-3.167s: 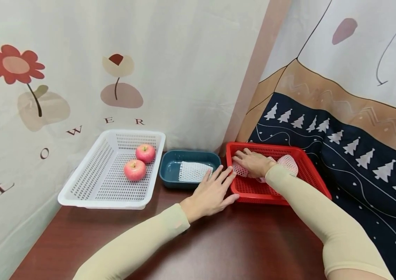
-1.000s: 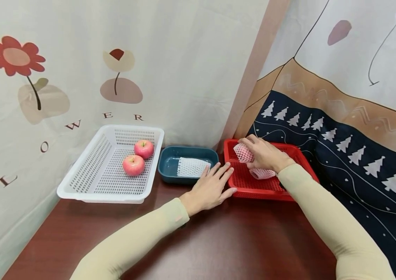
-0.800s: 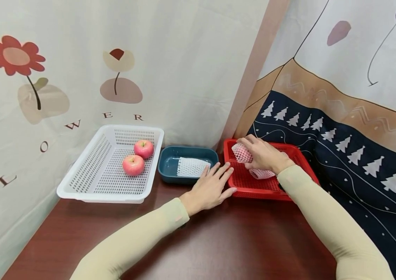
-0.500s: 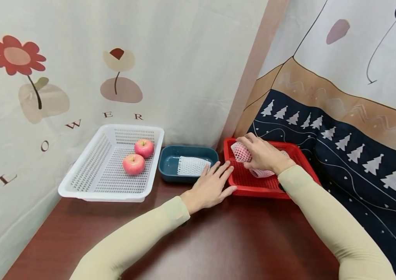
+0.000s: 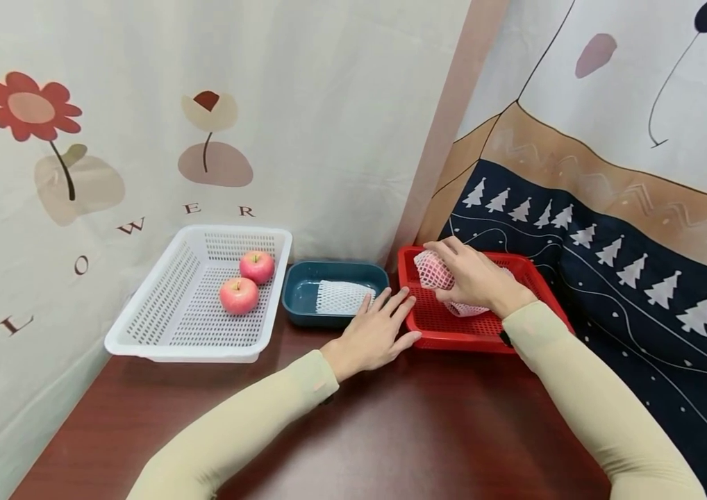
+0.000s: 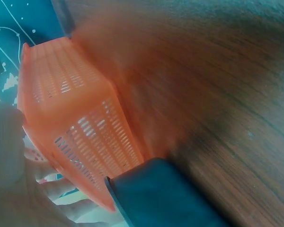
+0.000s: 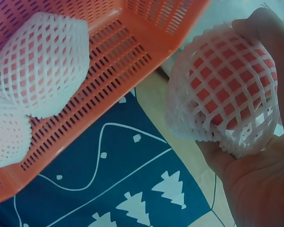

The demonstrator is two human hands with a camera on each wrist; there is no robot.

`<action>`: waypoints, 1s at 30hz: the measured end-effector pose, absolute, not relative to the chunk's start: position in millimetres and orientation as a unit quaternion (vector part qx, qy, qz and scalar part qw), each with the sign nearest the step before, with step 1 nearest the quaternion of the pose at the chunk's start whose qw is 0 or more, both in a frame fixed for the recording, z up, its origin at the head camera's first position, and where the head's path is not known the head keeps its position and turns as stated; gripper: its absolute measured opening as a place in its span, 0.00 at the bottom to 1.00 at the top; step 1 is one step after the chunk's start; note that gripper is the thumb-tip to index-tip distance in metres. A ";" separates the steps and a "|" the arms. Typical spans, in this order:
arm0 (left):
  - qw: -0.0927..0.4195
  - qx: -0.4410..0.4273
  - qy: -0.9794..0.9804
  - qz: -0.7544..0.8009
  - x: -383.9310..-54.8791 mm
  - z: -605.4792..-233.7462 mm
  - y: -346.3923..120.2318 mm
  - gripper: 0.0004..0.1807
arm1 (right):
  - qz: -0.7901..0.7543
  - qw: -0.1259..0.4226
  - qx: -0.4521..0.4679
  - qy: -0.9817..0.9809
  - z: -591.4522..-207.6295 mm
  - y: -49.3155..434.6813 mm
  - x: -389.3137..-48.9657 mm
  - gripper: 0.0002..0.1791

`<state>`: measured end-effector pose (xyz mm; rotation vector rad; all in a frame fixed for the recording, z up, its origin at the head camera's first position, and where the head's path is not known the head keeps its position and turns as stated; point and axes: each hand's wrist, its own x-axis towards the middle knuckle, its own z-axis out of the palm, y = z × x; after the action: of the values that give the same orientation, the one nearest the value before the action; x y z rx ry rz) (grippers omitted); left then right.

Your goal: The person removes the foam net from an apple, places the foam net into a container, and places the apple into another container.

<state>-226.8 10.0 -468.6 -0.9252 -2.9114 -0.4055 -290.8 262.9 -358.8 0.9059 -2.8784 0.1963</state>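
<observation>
**Right grip (image 5: 475,278) clamped on a round red fruit in a white foam-net sleeve (image 7: 227,85)**

Grip: thumb and fingers curled round opposite sides, netting pressed against the fruit. Position: upper right of the right wrist view; right of centre in the head view, at the left end of a red slotted plastic basket (image 5: 453,340).

Handling (judged): moderate weight, firm flesh, bruises if squeezed or dropped. Sleeve soft, light, stretchy; may slide over smooth skin. Best hold: round the widest part, through the net, not by the loose sleeve end.

Outward: more net-sleeved fruit (image 7: 47,66) in that basket, left of the right wrist view. Left grip (image 5: 372,340): fingers straight, spread apart, nothing held, near the lower right corner of a dark teal oblong tray (image 5: 312,319) containing flat white foam netting (image 5: 337,297); contact unclear. Left of frame: white slotted plastic basket (image 5: 185,353), two bare red apples (image 5: 239,296) inside. Counter (image 5: 391,430): reddish-brown wood.
</observation>
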 end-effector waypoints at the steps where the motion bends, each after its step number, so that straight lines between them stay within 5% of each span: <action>1: 0.027 -0.300 -0.944 -0.133 -226.6 -468.6 9.3 0.47 | 0.067 0.059 0.297 -0.951 -359.1 262.7 -289.7 0.53; 30: 0.048 -0.275 -0.953 -0.116 -205.5 -439.6 -49.7 0.48 | 0.136 0.065 0.292 -0.945 -361.2 248.8 -263.1 0.50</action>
<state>-205.5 -49.7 -439.6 -0.8397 -2.9068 -0.3540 -263.1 248.8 -361.2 0.8799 -2.8508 0.4093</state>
